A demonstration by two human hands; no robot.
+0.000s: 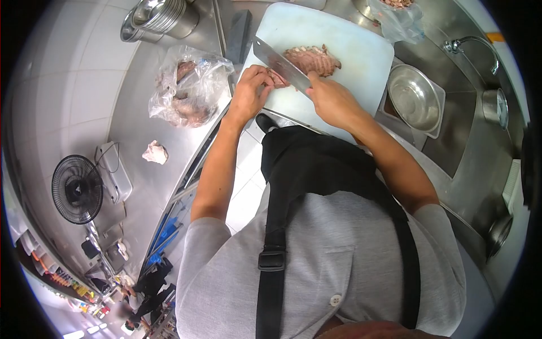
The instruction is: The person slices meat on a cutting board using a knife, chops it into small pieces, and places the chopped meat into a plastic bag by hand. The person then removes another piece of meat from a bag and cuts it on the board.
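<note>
My right hand (327, 96) is wrapped round the handle of a cleaver (282, 63), whose broad blade points up and to the left over a white cutting board (361, 56). Left of the blade, my left hand (252, 87) has its fingers curled on a piece of meat (276, 79), pressing it to the board. On the other side of the blade lies a heap of sliced meat (313, 59). The blade hides part of the meat, and its lower edge is at or close to the piece under my left fingers.
Left of the board are a clear plastic bag of meat (192, 93) and a pale crumpled lump (154, 152). A sink with a metal bowl (414, 96) and a faucet (474, 48) is at right. Stacked steel containers (161, 17) stand upper left; a fan (77, 189) is lower left.
</note>
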